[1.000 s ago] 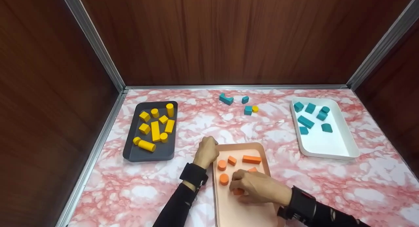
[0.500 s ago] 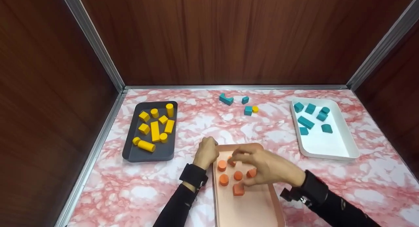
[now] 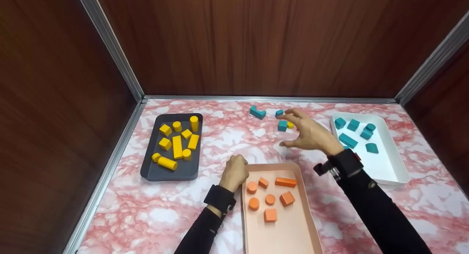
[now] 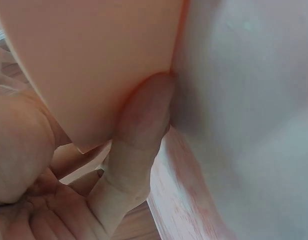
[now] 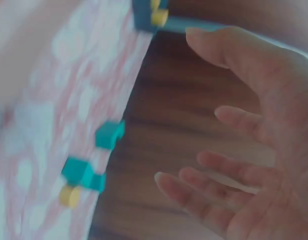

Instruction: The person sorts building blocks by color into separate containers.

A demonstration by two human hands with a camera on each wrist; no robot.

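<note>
My left hand (image 3: 235, 172) grips the back left corner of the peach tray (image 3: 278, 239). In the left wrist view one finger lies against the outside of the tray wall (image 4: 94, 55) and the rest of the hand is around its rim. My right hand (image 3: 311, 131), thumb and fingers spread with nothing between them, is over the table behind the tray. Nearest its fingertips are a teal cube (image 3: 282, 125), a yellow cylinder (image 3: 290, 125) partly hidden behind the fingers, and a small teal block (image 3: 279, 113). A teal block with a curved notch (image 3: 258, 112) lies to their left.
Several orange blocks, among them an orange cube (image 3: 270, 215), lie in the peach tray. A dark grey tray (image 3: 146, 169) at left bears yellow blocks. The white tray (image 3: 388, 169) at right holds teal blocks, partly behind my right wrist. Wood-grain panels (image 3: 249, 45) enclose the table.
My right hand has left the orange blocks, lifted out of the peach tray and moved away toward the teal and yellow blocks, its fingers spreading. My left hand stays at the tray corner.
</note>
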